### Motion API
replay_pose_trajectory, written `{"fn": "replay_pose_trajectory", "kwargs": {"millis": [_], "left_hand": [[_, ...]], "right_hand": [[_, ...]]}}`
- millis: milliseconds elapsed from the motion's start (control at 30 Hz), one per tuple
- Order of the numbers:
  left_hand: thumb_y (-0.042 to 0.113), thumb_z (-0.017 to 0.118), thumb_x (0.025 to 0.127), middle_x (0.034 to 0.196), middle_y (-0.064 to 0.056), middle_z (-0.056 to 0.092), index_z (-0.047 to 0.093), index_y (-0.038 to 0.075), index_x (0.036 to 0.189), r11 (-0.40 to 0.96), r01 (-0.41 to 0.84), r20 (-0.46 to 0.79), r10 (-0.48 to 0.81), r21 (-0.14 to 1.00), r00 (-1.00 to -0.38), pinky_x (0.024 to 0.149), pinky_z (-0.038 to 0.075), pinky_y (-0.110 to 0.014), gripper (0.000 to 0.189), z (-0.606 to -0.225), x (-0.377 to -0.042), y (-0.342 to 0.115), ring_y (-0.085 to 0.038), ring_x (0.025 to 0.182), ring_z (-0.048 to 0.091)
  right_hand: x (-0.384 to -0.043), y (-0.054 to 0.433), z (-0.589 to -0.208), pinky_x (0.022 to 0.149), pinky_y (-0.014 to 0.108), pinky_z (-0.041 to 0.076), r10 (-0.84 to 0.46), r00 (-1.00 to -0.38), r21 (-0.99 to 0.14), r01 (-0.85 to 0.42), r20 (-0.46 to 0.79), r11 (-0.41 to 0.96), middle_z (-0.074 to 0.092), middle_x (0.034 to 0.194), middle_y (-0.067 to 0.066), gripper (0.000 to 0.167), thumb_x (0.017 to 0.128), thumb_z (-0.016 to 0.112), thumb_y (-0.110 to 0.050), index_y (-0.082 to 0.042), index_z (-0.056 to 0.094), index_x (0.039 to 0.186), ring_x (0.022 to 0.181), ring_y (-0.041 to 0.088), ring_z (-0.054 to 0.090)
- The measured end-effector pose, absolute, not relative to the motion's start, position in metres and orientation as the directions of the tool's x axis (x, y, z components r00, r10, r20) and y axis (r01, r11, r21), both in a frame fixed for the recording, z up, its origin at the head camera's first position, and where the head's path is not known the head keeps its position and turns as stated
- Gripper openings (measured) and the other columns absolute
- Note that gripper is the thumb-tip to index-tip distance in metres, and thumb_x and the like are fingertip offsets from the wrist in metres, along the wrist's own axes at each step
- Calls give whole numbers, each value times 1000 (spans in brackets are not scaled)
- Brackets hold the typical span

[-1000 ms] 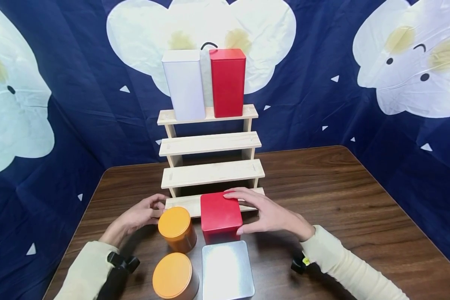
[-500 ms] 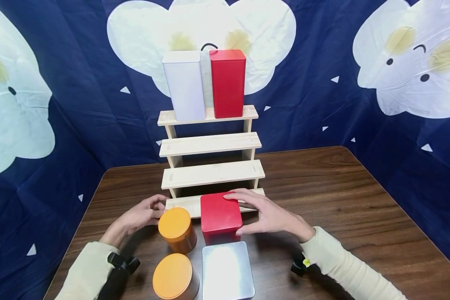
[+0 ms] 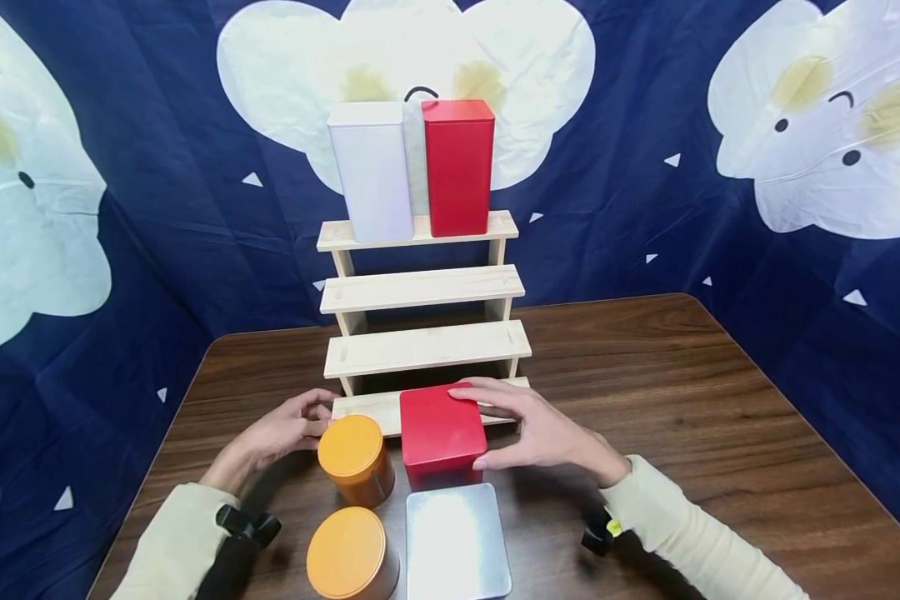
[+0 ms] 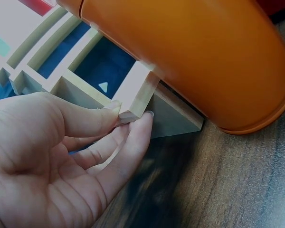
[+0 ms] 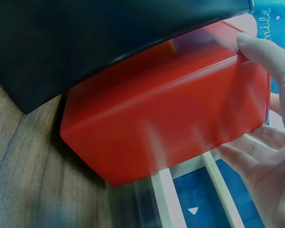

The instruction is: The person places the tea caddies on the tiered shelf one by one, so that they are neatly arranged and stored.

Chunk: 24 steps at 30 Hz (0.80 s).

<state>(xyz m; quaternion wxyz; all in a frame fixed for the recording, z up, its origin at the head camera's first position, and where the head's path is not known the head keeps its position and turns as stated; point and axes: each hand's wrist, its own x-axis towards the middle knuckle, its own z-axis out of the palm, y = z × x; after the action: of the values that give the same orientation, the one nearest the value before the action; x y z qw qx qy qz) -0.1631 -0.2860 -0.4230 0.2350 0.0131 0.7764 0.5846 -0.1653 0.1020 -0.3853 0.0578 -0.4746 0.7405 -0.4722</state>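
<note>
Gripping the red tin (image 3: 441,425) round its right side with our right hand (image 3: 543,429), we are, in the head view, seeing its flat, square, round-cornered lid just in front of the lowest step (image 3: 378,405) of the pale wooden stand (image 3: 426,350). In the left wrist view, the fingers (image 4: 128,152) of our left hand (image 4: 47,161) are pinching that step's end, beside a smooth orange tin (image 4: 194,52). In the right wrist view, our curled fingers are grasping the tin's glossy wall, which is catching pale streaks above the wood-grained worktop (image 5: 28,156).
</note>
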Motion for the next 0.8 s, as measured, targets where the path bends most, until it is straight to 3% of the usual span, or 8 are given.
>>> {"fn": "replay_pose_trajectory", "kwargs": {"millis": [433,800], "left_hand": [[-3,51,89,98,-10,49,29,-6,138,333,-262,-361,281,906,-889,74,54,-34,53,-420,-162,-285,-18,84,57],[-3,50,89,99,-11,49,28,-6,138,329,-271,-369,285,905,-885,74,55,-33,54,-419,-163,-285,-18,84,57]], "right_hand": [[-166,110,-363,96,34,49,-740,-578,-796,-597,342,98,45,144,-1,75,73,81,-20,-22,48,140,130,17,46],[-170,110,-347,94,35,50,-738,-544,-764,-642,399,60,44,145,1,77,72,82,-16,-19,48,140,131,19,44]]}}
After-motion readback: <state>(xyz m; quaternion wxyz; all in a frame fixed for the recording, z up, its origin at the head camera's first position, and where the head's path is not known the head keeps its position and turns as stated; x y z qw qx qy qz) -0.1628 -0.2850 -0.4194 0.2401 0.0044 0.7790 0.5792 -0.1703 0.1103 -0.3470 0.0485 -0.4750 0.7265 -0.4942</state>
